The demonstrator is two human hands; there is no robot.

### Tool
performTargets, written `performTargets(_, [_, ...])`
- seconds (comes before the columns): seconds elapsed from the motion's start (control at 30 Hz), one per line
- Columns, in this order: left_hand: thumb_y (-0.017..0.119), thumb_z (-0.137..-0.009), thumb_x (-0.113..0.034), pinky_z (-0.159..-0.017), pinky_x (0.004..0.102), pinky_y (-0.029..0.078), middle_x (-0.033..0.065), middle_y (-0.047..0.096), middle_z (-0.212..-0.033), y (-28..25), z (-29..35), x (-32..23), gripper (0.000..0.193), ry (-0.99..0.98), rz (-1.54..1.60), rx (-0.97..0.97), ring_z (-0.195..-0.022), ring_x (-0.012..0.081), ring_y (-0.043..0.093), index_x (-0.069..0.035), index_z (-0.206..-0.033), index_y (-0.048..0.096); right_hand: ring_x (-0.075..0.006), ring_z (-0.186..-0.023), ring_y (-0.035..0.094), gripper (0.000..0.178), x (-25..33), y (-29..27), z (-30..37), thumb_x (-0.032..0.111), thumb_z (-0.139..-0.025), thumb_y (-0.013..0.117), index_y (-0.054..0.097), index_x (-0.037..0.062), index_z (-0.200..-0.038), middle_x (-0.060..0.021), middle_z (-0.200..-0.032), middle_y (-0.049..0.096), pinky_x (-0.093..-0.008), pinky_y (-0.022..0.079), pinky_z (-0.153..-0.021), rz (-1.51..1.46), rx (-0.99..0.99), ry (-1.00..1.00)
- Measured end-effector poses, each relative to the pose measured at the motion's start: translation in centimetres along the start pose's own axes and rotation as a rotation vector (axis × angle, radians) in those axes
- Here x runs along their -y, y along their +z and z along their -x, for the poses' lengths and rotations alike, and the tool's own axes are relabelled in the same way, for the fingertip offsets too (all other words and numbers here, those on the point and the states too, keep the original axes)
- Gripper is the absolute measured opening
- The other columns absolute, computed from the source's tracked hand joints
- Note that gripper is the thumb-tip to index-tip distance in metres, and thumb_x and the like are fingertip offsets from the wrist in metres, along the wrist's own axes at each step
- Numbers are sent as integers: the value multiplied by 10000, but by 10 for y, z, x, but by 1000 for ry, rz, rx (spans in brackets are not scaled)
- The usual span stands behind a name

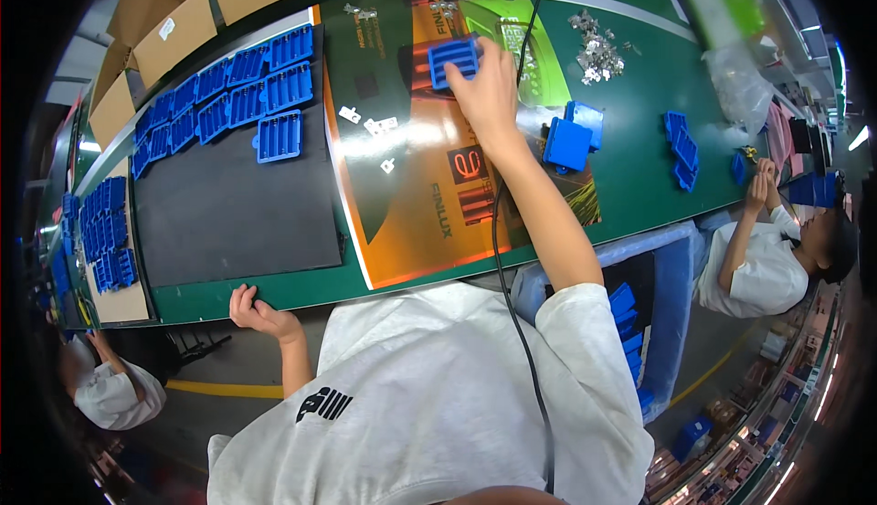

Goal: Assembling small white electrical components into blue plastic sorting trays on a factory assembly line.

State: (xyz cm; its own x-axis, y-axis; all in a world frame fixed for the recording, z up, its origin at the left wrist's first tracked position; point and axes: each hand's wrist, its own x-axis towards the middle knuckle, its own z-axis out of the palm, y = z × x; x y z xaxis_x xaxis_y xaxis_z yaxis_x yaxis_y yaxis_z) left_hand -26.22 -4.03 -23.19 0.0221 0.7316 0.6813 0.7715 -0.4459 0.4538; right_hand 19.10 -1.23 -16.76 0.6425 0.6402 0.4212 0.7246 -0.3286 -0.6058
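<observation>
My right hand (489,85) reaches over the table and grips a blue slotted plastic battery case (454,62), thumb across its face and fingers at its far right side. Under it lies a glossy printed sheet (393,240) in orange and green. My left hand (262,313) is at the table's near edge, fingers loosely curled with nothing seen in them. Small white metal pieces (380,127) lie on the sheet, left of the held case. Right of my right forearm are two blue cases (567,144), flat faces up, one overlapping the other.
Rows of blue cases (245,103) line a black mat (247,212) at left. A pile of metal contacts (598,53) lies at far right. A black cable (498,240) crosses the sheet. A lined blue bin (671,313) stands below the right edge. A co-worker (767,258) sits at right.
</observation>
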Motion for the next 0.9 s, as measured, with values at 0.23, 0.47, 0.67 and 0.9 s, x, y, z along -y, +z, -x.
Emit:
performTargets(0.23, [434, -852, 53, -969, 370, 380, 147, 506, -1171, -31, -65, -46, 187, -17, 288, 193, -1141, 270, 461, -20, -999, 523, -332, -940, 553, 473, 9, -11, 21, 45, -774, 673, 493, 27, -1211, -162, -1040, 511, -385, 466, -815, -266, -61, -368])
performTargets(0.47, [487, -923, -43, -868, 288, 442, 97, 591, -1000, 92, -194, -159, 121, 199, 761, 450, -960, 197, 569, -1, -991, 577, -327, -940, 533, 551, 29, -3, 49, 46, -642, 713, 517, 74, -1156, -118, -1015, 537, -424, 438, -792, -278, 45, -408])
performTargets(0.67, [565, -879, -149, -762, 378, 500, 178, 642, -939, 282, -232, -301, 201, 662, 681, 814, -836, 327, 631, -1, -1007, 609, -336, -940, 531, 273, 7, -2, 51, 118, -717, 711, 627, 12, -954, -138, -962, 570, -412, 444, -834, -313, -33, -185])
performTargets(0.9, [646, -805, -192, -779, 420, 509, 192, 674, -911, 414, -205, -378, 234, 578, 449, 749, -847, 362, 646, -38, -979, 671, -345, -891, 533, 230, 6, -3, 43, 169, -750, 680, 632, 27, -924, -155, -895, 568, -432, 450, -803, -331, 34, -245])
